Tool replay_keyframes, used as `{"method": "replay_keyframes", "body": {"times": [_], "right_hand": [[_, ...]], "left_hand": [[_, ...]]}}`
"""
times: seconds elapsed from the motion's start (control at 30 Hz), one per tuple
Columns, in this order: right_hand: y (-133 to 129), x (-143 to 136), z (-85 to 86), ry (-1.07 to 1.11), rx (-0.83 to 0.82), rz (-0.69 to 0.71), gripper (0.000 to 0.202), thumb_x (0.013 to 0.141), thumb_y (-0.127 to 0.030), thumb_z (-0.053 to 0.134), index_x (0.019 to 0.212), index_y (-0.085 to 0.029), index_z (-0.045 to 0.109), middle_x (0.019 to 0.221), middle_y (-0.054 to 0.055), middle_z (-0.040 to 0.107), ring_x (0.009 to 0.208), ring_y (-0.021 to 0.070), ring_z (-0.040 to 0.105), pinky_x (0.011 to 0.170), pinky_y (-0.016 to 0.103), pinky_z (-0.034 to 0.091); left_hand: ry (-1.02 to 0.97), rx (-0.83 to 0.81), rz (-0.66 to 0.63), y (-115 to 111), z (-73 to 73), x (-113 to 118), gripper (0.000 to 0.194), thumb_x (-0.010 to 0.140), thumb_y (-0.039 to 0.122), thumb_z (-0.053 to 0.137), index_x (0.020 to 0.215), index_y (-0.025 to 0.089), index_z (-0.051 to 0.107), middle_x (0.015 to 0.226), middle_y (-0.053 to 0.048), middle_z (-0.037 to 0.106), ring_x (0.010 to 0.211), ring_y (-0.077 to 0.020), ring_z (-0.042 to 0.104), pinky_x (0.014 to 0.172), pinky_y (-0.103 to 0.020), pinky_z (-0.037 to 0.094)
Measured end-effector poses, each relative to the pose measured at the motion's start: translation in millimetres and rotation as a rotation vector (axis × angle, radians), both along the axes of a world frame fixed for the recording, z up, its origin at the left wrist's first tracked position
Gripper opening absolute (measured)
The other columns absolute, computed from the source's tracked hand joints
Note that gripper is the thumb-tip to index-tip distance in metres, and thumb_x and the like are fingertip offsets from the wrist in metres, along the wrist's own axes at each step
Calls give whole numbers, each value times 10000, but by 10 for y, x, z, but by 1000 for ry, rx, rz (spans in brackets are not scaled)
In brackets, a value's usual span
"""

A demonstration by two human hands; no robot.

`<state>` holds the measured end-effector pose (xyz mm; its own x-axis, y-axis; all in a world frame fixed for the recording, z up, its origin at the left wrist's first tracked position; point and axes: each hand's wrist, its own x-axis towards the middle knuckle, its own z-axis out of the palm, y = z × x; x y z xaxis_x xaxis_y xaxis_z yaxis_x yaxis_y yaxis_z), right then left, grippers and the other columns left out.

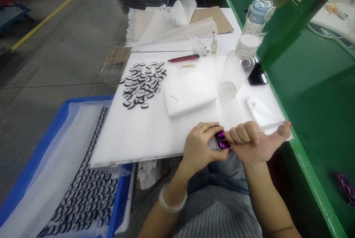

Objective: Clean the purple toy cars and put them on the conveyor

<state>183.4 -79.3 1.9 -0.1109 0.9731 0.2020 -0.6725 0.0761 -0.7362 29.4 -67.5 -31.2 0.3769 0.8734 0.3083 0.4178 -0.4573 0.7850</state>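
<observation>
"What's furthest left?"

"A blue crate [121,197], lower than the white surface [144,138], with rows of small dark pieces [88,197] inside and a pale sheet [63,149] over part of them."

"And on the surface?"

"First a loose spread of similar pieces [142,85], some overlapping. Next a red knife [183,59], lying flat, and nearer the person a white foam block [191,97]."

"Then the hands?"

"Yes. The left hand [200,145] is clamped on a glossy purple part [222,140], thumb below and fingers above, just off the surface's near edge."

"What's right of that?"

"Further back, a clear bottle [235,67] with a white cap. Nearer, the right hand [253,145], fingers curled, thumb stretched out, fingertips against the purple part. I can't tell whether they grip it."

"Anything beyond?"

"A dark phone [259,75] behind a crumpled white cloth or tissue [260,110]; far right, another purple part [345,188] on the green bench [318,149]."
</observation>
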Motion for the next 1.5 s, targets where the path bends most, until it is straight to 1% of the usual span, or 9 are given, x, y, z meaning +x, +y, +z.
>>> {"method": "replay_keyframes", "body": {"times": [0.57,0.63,0.73,0.8,0.87,0.97,1.07,1.13,1.5], "right_hand": [[-30,-78,18,-29,53,-116,731,834,-868,251,510,-213,274,431,-45,122,413,116,142,459,316,205],[-53,-62,38,-137,131,-143,724,830,-874,265,523,-220,300,435,-38,170,422,125,179,476,321,228],[-47,50,36,-512,233,-314,686,837,-844,392,556,-218,395,482,-16,296,465,141,264,508,318,223],[-2,157,6,-798,113,-404,640,875,-781,456,595,-206,482,544,1,387,512,148,323,531,313,222],[52,238,-23,-944,-44,-343,633,892,-772,449,661,-197,576,607,13,455,561,155,374,557,313,251],[80,240,-8,-682,24,-213,730,802,-899,383,639,-213,572,586,2,425,547,153,361,570,318,291],[38,120,44,-218,156,-149,770,789,-927,278,522,-208,354,465,-33,228,446,123,216,505,310,255],[7,29,55,-73,144,-100,766,814,-903,228,511,-202,288,433,-43,137,415,114,155,469,305,218],[-17,-82,-29,-41,118,-127,746,808,-881,266,509,-198,288,427,-46,112,409,107,175,451,300,195]], "left_hand": [[-6,29,12,-7,2,10,445,584,245,775,1024,215,721,1120,-62,729,1006,-269,664,902,-456,558],[-6,24,12,-6,3,6,444,584,241,779,1023,212,718,1121,-63,729,998,-269,664,897,-455,556],[2,11,-3,-6,3,-2,478,584,251,797,1052,204,713,1130,-68,727,1000,-272,661,898,-459,551],[7,10,-4,-6,1,-3,491,589,262,802,1068,209,712,1132,-65,724,1007,-270,658,903,-455,549],[12,12,5,-7,-2,-1,486,592,268,801,1066,209,714,1125,-64,724,1003,-267,657,895,-447,551],[23,14,9,-9,-4,5,484,593,265,804,1065,203,715,1123,-62,723,999,-264,657,889,-442,550],[20,13,10,-11,1,7,492,587,259,810,1066,200,715,1126,-58,723,1005,-261,655,898,-437,547],[15,8,15,-12,6,6,478,581,257,813,1047,203,717,1121,-51,726,1001,-257,657,895,-430,548],[-3,4,19,-2,7,8,462,582,252,819,1032,224,718,1111,-39,733,994,-252,665,890,-428,551]]}}
